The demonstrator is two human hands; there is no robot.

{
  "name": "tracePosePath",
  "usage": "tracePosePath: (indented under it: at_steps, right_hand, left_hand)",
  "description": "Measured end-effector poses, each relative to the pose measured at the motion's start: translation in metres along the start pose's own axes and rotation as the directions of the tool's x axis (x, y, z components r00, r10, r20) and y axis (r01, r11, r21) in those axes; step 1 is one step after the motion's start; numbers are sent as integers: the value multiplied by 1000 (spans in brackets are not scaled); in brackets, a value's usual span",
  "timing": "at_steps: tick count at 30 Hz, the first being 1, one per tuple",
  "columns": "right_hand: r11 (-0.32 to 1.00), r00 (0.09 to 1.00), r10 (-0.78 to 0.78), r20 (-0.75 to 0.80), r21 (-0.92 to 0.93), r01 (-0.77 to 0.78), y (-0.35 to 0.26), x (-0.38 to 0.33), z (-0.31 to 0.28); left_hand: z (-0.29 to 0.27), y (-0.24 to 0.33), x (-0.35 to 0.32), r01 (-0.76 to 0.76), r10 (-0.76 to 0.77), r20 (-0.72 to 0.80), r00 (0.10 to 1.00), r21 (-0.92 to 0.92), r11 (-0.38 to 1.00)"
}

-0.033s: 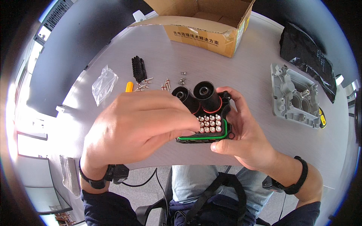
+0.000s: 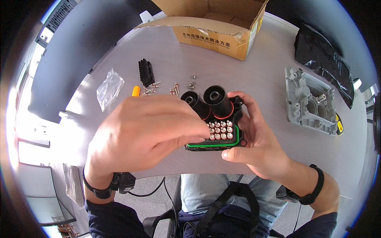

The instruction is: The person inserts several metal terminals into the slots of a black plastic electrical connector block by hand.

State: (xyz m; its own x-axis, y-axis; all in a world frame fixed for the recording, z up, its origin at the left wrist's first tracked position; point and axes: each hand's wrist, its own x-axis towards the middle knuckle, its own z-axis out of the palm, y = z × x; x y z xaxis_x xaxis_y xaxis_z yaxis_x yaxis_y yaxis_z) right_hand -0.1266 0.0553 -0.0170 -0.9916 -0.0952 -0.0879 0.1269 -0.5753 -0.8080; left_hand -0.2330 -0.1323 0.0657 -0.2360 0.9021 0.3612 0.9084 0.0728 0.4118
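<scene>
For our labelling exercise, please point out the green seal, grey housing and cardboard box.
Green seal (image 2: 216,145): head view, its near strip.
Grey housing (image 2: 303,91): head view, its round boss.
Cardboard box (image 2: 210,41): head view, its front wall.

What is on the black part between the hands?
Two black tubes, metal pins and a green seal show. The left hand hides the area left of the pins.

The black block (image 2: 222,107) looks like plastic, with shiny metal pins (image 2: 223,130); to its right, a dull grey metal case (image 2: 303,91); to its left, a shiny, crinkly plastic bag (image 2: 109,89)
</scene>
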Motion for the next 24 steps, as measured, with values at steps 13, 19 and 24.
tracePosePath:
  at_steps: [13, 19, 24]
  right_hand:
    - [1000, 1000, -6, -18, -16, 6, 0, 0, 0]
    - [1000, 1000, -16, -7, 5, 16, 1, 0, 0]
    - [1000, 1000, -10, -5, -19, 10, 1, 0, -1]
  left_hand:
    - [-3, -6, 0, 25, -23, 24, 999, -57, 998]
    - [-1, -6, 0, 21, -21, -1, 1000, -42, 999]
    - [0, -6, -2, 39, -39, -8, 999, -37, 999]
